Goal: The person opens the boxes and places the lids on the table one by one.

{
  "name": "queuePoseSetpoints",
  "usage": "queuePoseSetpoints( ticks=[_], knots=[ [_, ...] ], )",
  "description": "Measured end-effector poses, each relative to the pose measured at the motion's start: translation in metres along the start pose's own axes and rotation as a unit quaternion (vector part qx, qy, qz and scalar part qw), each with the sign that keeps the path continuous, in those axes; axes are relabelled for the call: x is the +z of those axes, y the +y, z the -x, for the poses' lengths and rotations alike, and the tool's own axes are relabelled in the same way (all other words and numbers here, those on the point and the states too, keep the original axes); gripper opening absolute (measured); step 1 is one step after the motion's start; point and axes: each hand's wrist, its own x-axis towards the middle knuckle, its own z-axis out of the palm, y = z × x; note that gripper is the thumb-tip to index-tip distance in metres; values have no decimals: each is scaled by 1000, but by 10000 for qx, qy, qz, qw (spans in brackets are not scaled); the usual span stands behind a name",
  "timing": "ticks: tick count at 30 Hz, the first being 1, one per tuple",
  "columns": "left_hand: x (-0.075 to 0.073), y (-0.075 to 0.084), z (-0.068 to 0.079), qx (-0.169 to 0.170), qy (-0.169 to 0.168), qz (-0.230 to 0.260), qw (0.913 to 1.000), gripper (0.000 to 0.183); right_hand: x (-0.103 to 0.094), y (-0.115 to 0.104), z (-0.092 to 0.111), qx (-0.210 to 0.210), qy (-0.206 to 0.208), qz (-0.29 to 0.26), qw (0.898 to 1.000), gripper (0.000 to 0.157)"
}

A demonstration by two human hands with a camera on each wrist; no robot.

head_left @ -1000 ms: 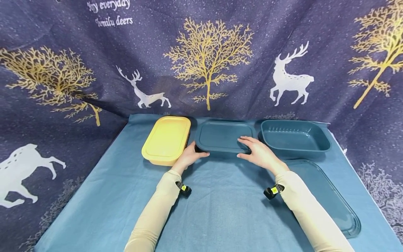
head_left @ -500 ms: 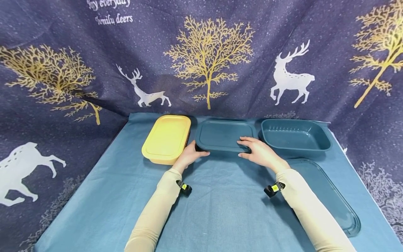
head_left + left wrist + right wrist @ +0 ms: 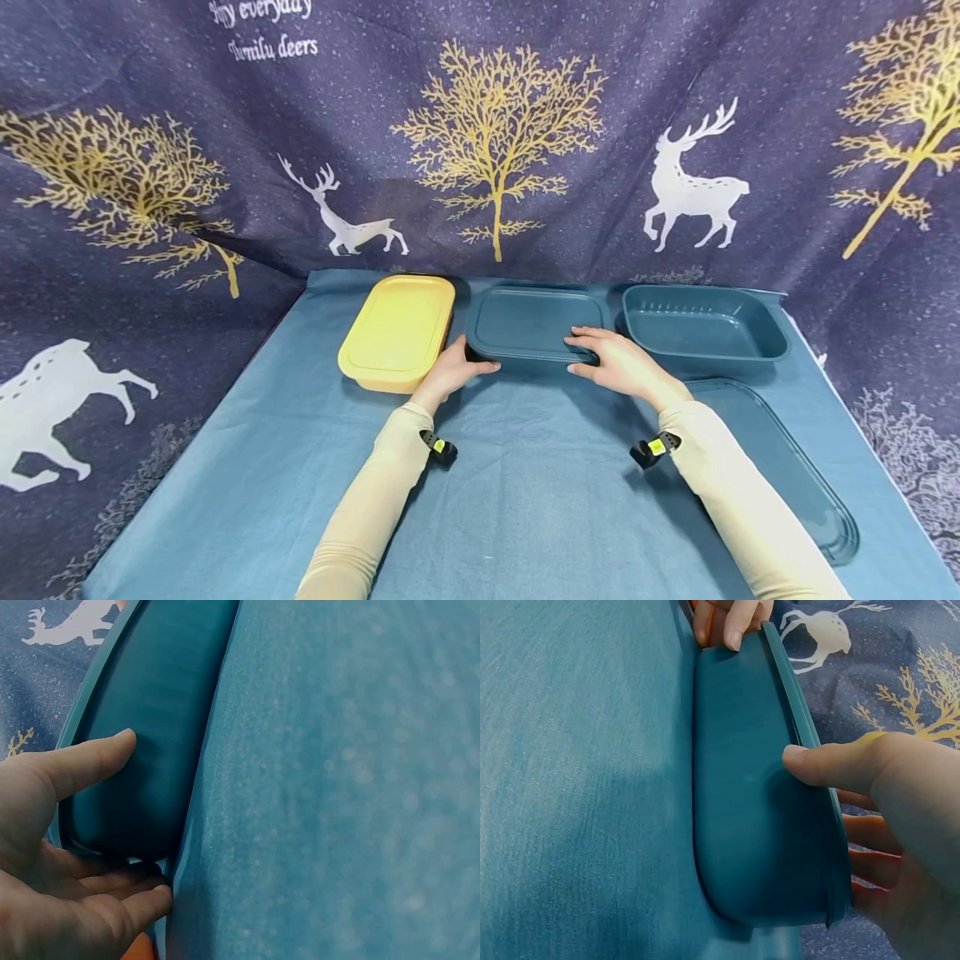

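Note:
A dark teal lidded storage box (image 3: 538, 322) sits at the back middle of the table, its lid on. My left hand (image 3: 451, 370) grips its left front corner. In the left wrist view the left thumb (image 3: 105, 759) lies against the front wall, while the other fingers are at the box's end, partly hidden. On the right front corner is my right hand (image 3: 618, 362). Its thumb (image 3: 817, 766) presses the front wall below the rim, and its fingers lie over the lid.
Left of the teal box stands a yellow lidded box (image 3: 397, 329). An open teal box (image 3: 705, 325) stands to the right. In front of that, a loose teal lid (image 3: 772, 467) lies on the blue cloth (image 3: 525, 500), partly under the right arm. A patterned curtain (image 3: 540, 208) hangs behind.

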Motion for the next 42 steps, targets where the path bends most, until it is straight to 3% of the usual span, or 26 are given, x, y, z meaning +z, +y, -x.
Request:
queuePoseSetpoints(
  ticks=[15, 24, 29, 42],
  knots=[
    [0, 3, 0, -322, 21, -114, 9994, 100, -8, -4, 3, -29, 126, -162, 9998, 51],
    [0, 1, 0, -187, 64, -55, 9998, 95, -6, -4, 1, -197, 540, -118, 9983, 49],
    [0, 1, 0, -221, 39, -95, 9997, 98, -1, -4, -1, -266, 502, -40, 9984, 49],
    [1, 0, 1, -374, 21, -226, 9990, 108, 4, -10, -4, 138, 379, -157, 9991, 47]
  ],
)
